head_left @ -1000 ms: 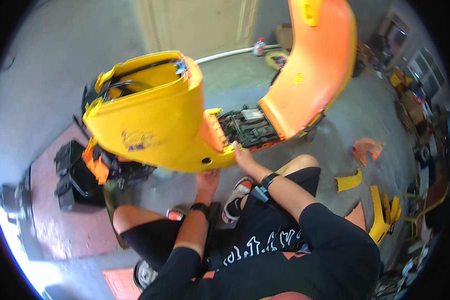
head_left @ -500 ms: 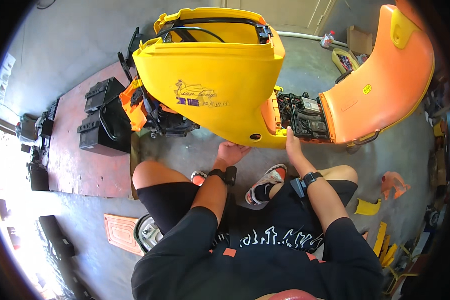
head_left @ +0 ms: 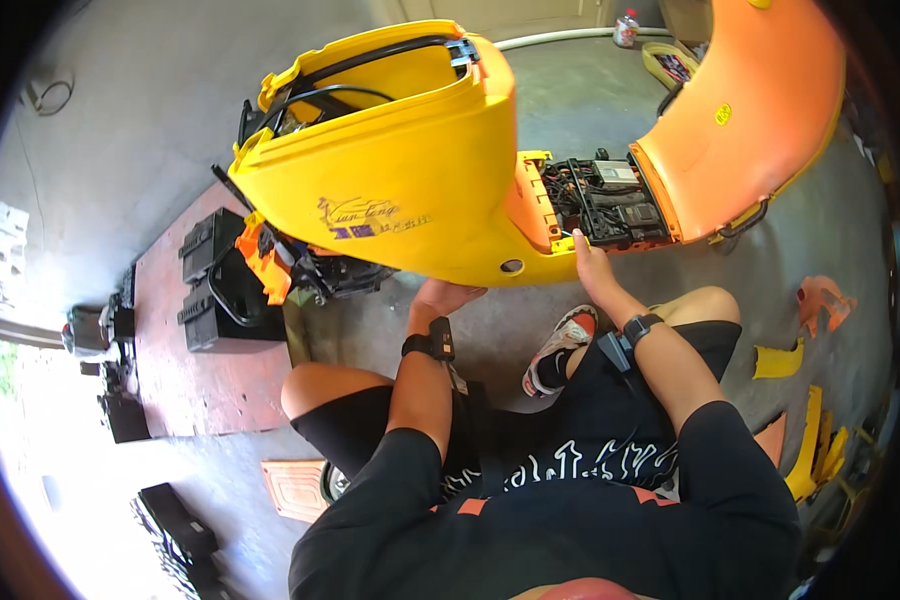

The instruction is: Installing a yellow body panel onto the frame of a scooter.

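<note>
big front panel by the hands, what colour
The front panel is mostly yellow with a purple print, best seen in the head view.

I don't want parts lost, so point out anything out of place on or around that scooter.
The scooter's middle bay is uncovered, leaving wiring exposed. On the floor to the right, an orange piece and several yellow pieces lie loose; they look odd because they match the scooter's colours.
</note>
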`<state>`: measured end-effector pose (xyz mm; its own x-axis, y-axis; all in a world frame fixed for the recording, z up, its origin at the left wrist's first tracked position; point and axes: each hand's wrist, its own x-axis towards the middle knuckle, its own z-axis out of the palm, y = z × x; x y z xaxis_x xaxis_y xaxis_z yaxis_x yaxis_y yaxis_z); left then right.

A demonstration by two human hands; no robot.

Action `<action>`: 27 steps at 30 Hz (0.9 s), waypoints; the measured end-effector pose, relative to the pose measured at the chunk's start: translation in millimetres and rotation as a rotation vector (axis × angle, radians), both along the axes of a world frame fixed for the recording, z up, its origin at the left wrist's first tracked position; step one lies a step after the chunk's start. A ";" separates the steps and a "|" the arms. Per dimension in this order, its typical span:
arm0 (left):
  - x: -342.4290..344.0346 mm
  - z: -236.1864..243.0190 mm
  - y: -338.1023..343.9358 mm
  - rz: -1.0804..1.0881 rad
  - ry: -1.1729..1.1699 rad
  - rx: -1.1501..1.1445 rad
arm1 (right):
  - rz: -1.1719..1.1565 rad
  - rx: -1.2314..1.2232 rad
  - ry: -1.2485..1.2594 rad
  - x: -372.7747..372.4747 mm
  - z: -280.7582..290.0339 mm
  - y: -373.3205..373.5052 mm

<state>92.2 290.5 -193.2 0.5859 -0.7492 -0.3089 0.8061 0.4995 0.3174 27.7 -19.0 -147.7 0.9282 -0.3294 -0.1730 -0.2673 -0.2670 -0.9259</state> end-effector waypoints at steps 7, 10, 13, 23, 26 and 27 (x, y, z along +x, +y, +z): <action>-5.5 23.3 -10.5 -0.094 -0.066 0.244 | 0.022 -0.034 0.068 0.0 8.8 -8.2; -4.8 17.1 -8.2 -0.084 -0.057 0.182 | -0.002 -0.026 0.058 2.5 10.6 -1.3; -4.7 20.2 -14.6 -0.141 -0.018 0.145 | -0.020 -0.026 0.040 -1.9 8.1 -2.9; 2.6 16.8 -12.8 -0.285 0.000 -0.057 | -0.080 -0.091 -0.027 5.3 1.7 0.5; -0.9 32.6 -20.2 -0.281 -0.016 0.071 | -0.077 -0.152 0.018 3.7 7.2 -4.0; -1.8 33.0 -23.0 -0.277 0.010 0.073 | -0.129 -0.156 0.005 6.6 8.3 -5.9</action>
